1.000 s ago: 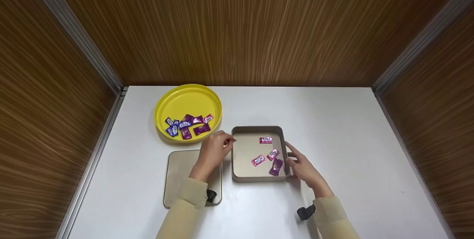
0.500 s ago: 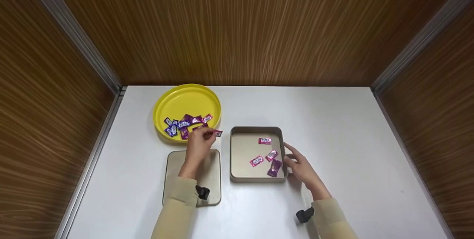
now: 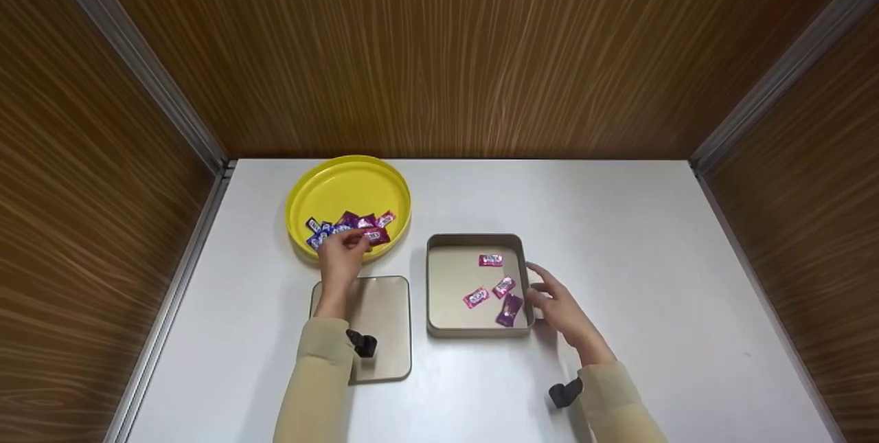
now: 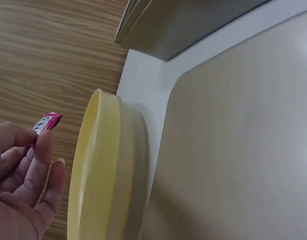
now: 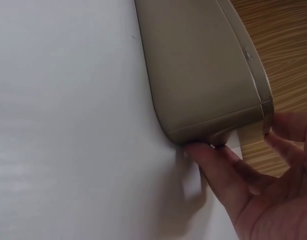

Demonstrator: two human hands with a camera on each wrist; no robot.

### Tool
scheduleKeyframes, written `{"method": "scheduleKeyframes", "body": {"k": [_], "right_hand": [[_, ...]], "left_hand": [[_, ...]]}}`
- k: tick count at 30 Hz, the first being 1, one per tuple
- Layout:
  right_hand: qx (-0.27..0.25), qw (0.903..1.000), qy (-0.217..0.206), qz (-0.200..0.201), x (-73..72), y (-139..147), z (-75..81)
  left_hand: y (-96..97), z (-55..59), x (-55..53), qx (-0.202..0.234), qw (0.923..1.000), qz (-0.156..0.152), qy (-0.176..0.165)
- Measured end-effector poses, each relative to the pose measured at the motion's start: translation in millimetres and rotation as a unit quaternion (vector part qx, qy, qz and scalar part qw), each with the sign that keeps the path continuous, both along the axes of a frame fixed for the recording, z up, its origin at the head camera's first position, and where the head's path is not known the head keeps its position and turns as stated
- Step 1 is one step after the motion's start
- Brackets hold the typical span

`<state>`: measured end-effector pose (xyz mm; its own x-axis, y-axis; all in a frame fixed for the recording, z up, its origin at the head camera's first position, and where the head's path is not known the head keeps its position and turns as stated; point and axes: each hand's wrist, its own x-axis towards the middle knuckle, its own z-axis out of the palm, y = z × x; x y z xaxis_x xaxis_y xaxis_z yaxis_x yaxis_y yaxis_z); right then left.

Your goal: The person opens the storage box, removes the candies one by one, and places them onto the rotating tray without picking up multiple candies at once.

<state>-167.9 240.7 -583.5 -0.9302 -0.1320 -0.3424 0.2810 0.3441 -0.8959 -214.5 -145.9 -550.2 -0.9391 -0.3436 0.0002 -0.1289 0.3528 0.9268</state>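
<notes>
My left hand (image 3: 341,255) pinches a small pink-red wrapped candy (image 3: 375,235) between thumb and fingers, above the front of the yellow round tray (image 3: 350,189). In the left wrist view this candy (image 4: 47,121) sticks out from the fingertips beside the tray's wall. Several purple, blue and pink wrapped candies lie in the tray, partly hidden by the hand. My right hand (image 3: 566,312) touches the right outer wall of the square metal tin (image 3: 475,333), fingers extended; in the right wrist view fingertips rest against its corner. Inside the tin lie pink candies (image 3: 476,297) and a purple candy (image 3: 509,310).
The flat tin lid (image 3: 384,330) lies left of the tin, partly under my left forearm. Wood-patterned panels (image 3: 453,51) enclose the white table (image 3: 618,223) at the back and both sides.
My left hand has moved left from the tin's left edge to above the yellow tray, with the candy still pinched. My right hand stays at the tin.
</notes>
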Motion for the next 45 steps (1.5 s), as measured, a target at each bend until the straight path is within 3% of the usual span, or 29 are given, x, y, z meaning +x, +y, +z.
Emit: {"method": "scheduleKeyframes", "body": {"k": [4, 9, 12, 17, 21, 27, 31, 39, 45], "right_hand": [[0.009, 1.0, 0.0, 0.0, -1.1, 0, 0.0], [0.007, 1.0, 0.002, 0.001, -1.5, -2, 0.3], [0.008, 1.0, 0.004, 0.002, -1.6, -3, 0.2], [0.011, 0.9999, 0.004, 0.008, -2.3, -3, -1.0], [0.005, 0.9999, 0.007, 0.013, -3.1, -3, -2.4], [0.01, 0.9999, 0.005, 0.012, -3.4, -3, -2.3], [0.008, 0.9999, 0.003, 0.008, -2.9, -2, -1.1], [0.01, 0.9999, 0.004, 0.007, -2.9, -3, -1.3], [0.002, 1.0, 0.002, 0.009, -2.3, -3, 0.0]], "left_hand": [[-5.0, -4.5, -6.1, 0.017, 0.9996, 0.021, -0.006], [-10.4, -8.6, -16.0, 0.007, 0.9993, 0.035, -0.011], [-11.1, -8.8, -21.3, 0.011, 0.9986, 0.043, -0.03], [-10.4, -5.6, -28.8, 0.1, 0.9932, 0.043, -0.042], [-10.3, -7.1, -32.2, 0.142, 0.9897, 0.015, -0.014], [-5.4, -9.6, -27.4, 0.096, 0.9953, 0.001, -0.005], [3.8, -8.0, -23.0, 0.055, 0.9979, -0.014, 0.03], [33.5, -0.7, -13.3, 0.025, 0.9943, -0.086, 0.057], [61.2, 6.2, -2.3, -0.001, 0.9839, -0.167, 0.064]]}}
